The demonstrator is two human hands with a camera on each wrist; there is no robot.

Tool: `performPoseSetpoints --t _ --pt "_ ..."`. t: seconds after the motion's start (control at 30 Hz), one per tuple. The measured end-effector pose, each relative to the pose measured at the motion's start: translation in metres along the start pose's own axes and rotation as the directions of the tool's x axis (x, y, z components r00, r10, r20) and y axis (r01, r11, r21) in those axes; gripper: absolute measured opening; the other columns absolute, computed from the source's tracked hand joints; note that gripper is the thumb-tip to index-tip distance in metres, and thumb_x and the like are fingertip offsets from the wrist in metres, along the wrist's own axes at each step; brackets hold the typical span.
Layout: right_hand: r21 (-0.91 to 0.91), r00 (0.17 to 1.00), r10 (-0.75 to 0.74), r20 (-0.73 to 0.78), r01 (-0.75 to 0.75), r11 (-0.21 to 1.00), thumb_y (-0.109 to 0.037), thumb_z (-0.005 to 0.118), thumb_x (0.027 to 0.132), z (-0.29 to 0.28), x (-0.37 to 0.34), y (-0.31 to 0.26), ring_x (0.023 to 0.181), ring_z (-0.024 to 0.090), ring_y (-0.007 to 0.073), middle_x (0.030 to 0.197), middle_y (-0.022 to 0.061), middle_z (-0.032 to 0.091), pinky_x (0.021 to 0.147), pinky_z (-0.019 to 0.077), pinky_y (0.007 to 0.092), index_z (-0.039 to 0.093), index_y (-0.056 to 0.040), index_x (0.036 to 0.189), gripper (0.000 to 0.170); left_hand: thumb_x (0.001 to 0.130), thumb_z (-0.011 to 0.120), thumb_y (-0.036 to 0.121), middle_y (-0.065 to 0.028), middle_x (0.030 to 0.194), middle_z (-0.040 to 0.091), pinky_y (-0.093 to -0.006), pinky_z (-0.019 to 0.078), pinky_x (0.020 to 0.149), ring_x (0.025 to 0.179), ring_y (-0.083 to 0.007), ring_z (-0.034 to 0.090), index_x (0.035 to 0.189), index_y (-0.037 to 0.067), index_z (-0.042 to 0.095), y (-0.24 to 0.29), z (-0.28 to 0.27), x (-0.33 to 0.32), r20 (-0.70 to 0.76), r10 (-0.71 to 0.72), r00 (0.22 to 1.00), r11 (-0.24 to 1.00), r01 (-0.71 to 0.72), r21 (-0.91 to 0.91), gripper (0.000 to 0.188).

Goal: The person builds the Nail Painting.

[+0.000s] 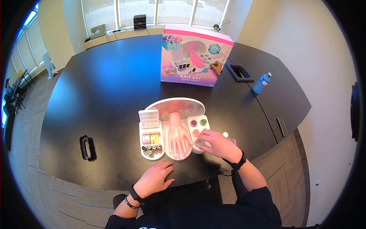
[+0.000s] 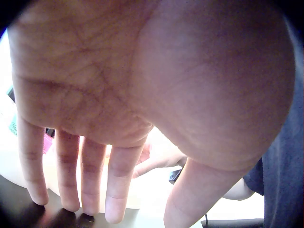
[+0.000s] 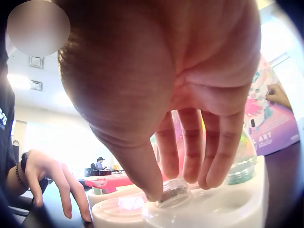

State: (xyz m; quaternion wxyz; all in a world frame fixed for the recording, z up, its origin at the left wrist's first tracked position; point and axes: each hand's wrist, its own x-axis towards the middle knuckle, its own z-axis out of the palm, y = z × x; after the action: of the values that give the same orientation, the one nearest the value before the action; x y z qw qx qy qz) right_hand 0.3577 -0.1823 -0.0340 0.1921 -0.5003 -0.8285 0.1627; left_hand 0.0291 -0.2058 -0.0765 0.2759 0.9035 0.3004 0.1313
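Note:
My right hand (image 1: 219,145) is over the right side of the white nail-art stand (image 1: 183,153). In the right wrist view its thumb and fingers pinch a small clear jar (image 3: 174,194) with dark contents, tilted at the white tray. Pots of purple (image 1: 193,123), green (image 1: 203,122) and pink (image 1: 196,133) sit in the tray's wells. A pink model hand (image 1: 178,136) stands mid-stand, with small bottles (image 1: 151,149) on the left. My left hand (image 1: 157,177) rests, fingers spread, fingertips on the black table near its front edge.
Behind the stand is a pink box (image 1: 194,57). A water bottle (image 1: 262,83) and a phone-like dark object (image 1: 282,126) lie to the right, near a table recess (image 1: 239,72). A black frame-like object (image 1: 85,147) lies left. A seated person (image 3: 100,164) is far off.

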Motion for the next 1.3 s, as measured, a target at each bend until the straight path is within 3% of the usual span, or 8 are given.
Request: performPoseSetpoints --t 0.5,0.7,1.13,1.23,1.3 --pt "-0.052 0.999 0.049 0.008 -0.048 0.997 -0.014 0.082 0.092 0.004 -0.003 0.003 0.099 0.070 0.0335 0.102 0.0091 0.070 0.087 0.0581 0.0443 0.070 -0.0055 0.097 0.016 0.094 0.080 0.027 -0.0140 0.140 0.068 -0.0457 0.0556 0.106 0.128 -0.0354 0.065 0.121 0.001 0.072 -0.001 0.002 -0.001 -0.001 0.000 1.000 1.000 0.000 0.002 0.038" --pt "-0.014 0.995 -0.052 -0.080 0.052 0.999 -0.011 0.079 0.093 0.003 -0.001 0.002 0.099 0.070 0.0332 0.103 0.0095 0.071 0.088 0.0582 0.0444 0.072 -0.0038 0.098 0.011 0.093 0.080 0.027 -0.0142 0.140 0.068 -0.0458 0.0556 0.106 0.128 -0.0357 0.065 0.121 0.001 0.072 0.000 0.001 0.000 0.004 -0.007 1.000 1.000 0.007 0.000 0.038" --pt "-0.009 1.000 -0.004 -0.013 0.004 1.000 -0.010 0.077 0.095 -0.001 0.001 0.000 0.101 0.071 0.0339 0.107 0.0109 0.074 0.089 0.0585 0.0442 0.080 -0.0028 0.108 0.015 0.093 0.080 0.027 -0.0144 0.140 0.068 -0.0457 0.0563 0.105 0.127 -0.0357 0.065 0.120 0.001 0.072 0.001 0.001 -0.001 -0.006 -0.006 1.000 1.000 0.006 0.000 0.037" --pt "-0.027 0.998 -0.046 -0.044 0.045 0.999 -0.008 0.078 0.093 -0.006 0.000 0.005 0.100 0.072 0.0340 0.107 0.0108 0.074 0.089 0.0587 0.0446 0.080 -0.0043 0.108 0.015 0.093 0.080 0.027 -0.0145 0.139 0.068 -0.0455 0.0565 0.104 0.127 -0.0356 0.066 0.119 0.001 0.072 0.000 0.001 0.000 -0.003 0.004 1.000 1.000 -0.004 0.005 0.038" --pt "-0.035 0.987 0.005 -0.160 -0.011 0.999 -0.008 0.078 0.092 -0.019 0.000 0.012 0.101 0.072 0.0347 0.108 0.0108 0.074 0.090 0.0587 0.0449 0.080 -0.0061 0.107 0.016 0.093 0.081 0.027 -0.0145 0.139 0.068 -0.0454 0.0566 0.104 0.126 -0.0358 0.066 0.120 0.001 0.072 0.001 0.000 0.000 0.001 0.001 1.000 1.000 -0.001 0.009 0.038"
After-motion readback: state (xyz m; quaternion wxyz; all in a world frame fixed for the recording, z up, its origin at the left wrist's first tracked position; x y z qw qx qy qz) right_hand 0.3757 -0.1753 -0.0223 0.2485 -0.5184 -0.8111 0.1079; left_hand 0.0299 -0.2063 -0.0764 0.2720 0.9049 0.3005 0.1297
